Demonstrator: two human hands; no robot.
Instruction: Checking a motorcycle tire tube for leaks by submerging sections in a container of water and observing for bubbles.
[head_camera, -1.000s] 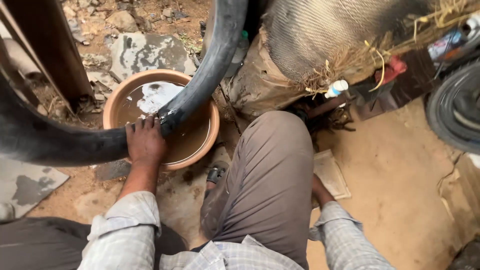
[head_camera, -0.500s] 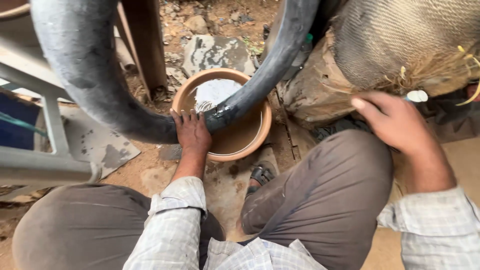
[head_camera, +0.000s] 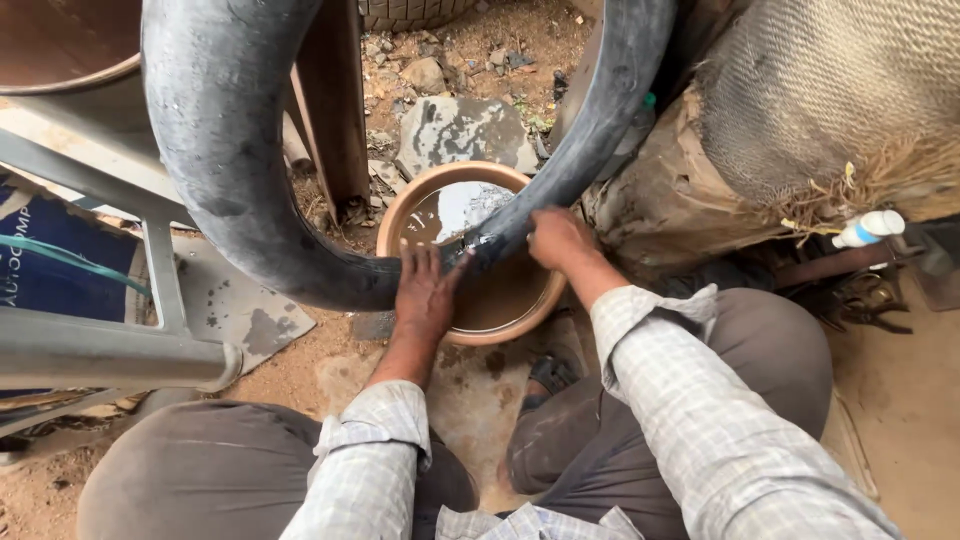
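Observation:
A big black rubber inner tube (head_camera: 240, 180) loops from upper left down into a round tan basin (head_camera: 545, 300) of muddy water and rises again at the upper right. My left hand (head_camera: 425, 290) lies flat on the tube's lowest wet part, fingers spread. My right hand (head_camera: 558, 238) grips the tube just to the right, over the basin. Both sleeves are pale checked cloth, and my knees in grey trousers frame the basin.
A grey metal frame (head_camera: 110, 345) stands at the left beside a dark wooden post (head_camera: 335, 110). A flat stone (head_camera: 465, 130) lies behind the basin. Woven sacking (head_camera: 830, 100) bulges at the right, with a small white bottle (head_camera: 868, 228) below it. A sandalled foot (head_camera: 550, 375) rests on the dirt.
My right hand has come in from the right and taken hold of the tube over the basin. The view has shifted left, and the left hand stays pressed on the tube.

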